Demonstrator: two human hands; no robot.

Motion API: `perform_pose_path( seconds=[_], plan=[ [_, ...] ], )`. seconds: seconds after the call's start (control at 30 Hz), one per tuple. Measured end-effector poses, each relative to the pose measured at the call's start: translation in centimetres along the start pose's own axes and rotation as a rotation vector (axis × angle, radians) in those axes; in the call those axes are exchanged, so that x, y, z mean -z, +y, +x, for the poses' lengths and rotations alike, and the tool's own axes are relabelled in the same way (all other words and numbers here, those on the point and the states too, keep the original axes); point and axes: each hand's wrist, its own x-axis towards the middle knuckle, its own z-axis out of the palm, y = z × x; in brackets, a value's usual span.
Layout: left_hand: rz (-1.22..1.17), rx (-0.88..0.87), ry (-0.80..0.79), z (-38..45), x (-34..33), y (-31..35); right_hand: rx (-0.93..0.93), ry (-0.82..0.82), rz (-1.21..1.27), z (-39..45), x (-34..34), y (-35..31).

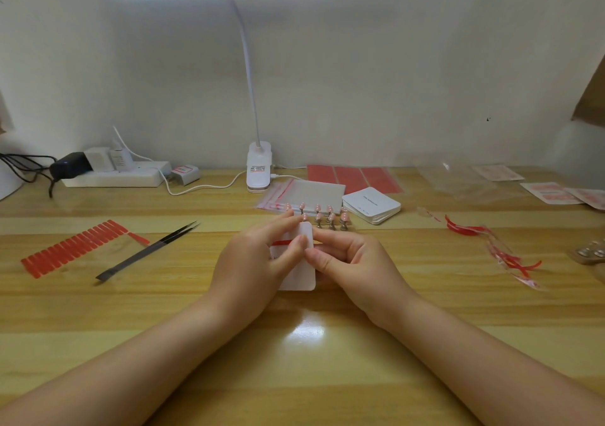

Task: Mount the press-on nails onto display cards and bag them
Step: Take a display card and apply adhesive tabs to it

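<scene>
Both hands work a white card at the middle of the wooden desk.

The left hand (258, 258) curls its fingers over the card (299, 275), thumb pressing its face near a red strip (284, 241); the right hand (340, 258) pinches the card's right edge, at the strip's end as far as can be seen. The card looks light and stiff, best held by its edges, and the strip is likely sticky. Only a red "H" shows beside the left thumb. Just beyond, pink nails (319, 214) stand on small pegs, tiny, glossy and probably slippery, suited to the tweezers (149, 250) lying to the left. Farther back lie clear bags (294, 194) and a stack of cards (371, 204), its print too small to read.
</scene>
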Motion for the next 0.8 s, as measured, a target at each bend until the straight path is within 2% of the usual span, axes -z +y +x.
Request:
perform_pose_path(
  seconds=[0.3, 0.47, 0.8],
  plan=[
    [-0.038, 0.026, -0.028, -0.01, -0.25, -0.39, 0.003, 0.006, 0.017, -0.01, -0.30, -0.20],
    [-0.096, 0.038, -0.012, 0.18, 0.00, -0.34, -0.024, 0.062, 0.022, 0.05, -0.35, -0.14],
    [-0.071, 0.055, 0.009, 0.06, -0.25, -0.16, -0.005, 0.026, 0.020, -0.12, -0.56, -0.45]
  ],
)
